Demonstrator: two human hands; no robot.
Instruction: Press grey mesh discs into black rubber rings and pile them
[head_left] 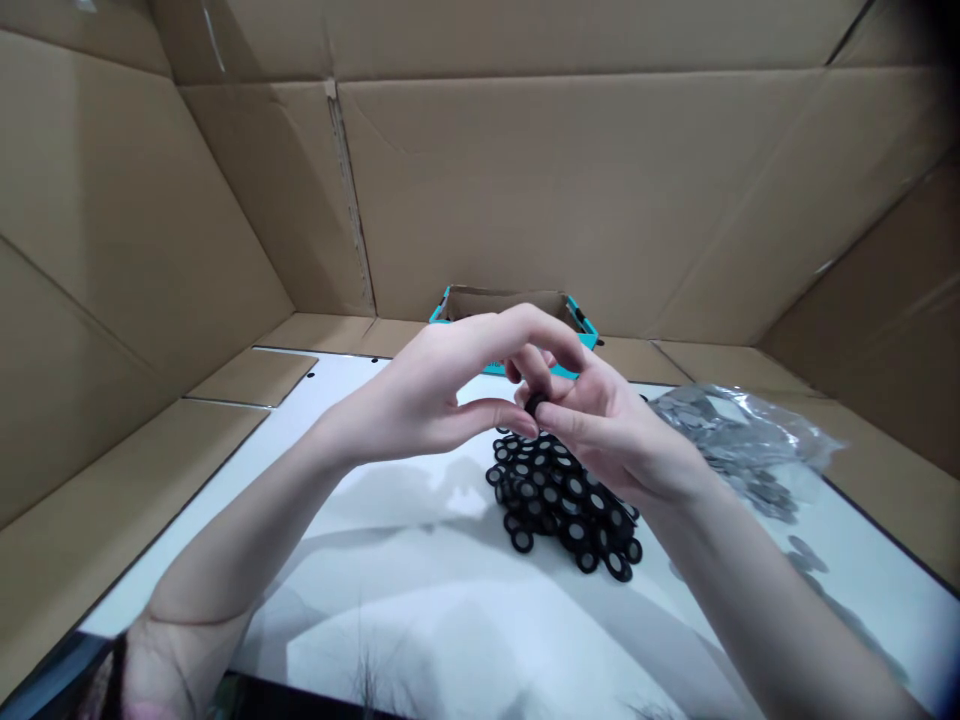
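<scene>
My left hand (442, 385) and my right hand (611, 425) meet above the middle of a white table (420, 590). Their fingertips pinch together on one small black ring (535, 404). Directly below the hands lies a pile of several black rubber rings with grey centres (559, 495). A clear plastic bag of small grey metal discs (739, 440) lies to the right of my right hand, with a few loose discs (806, 553) beside it.
Tall cardboard walls (525, 190) enclose the table on the left, back and right. A teal-edged cardboard box (510, 305) stands at the back behind my hands. Cardboard flaps (251, 375) lie flat at the table's left edge.
</scene>
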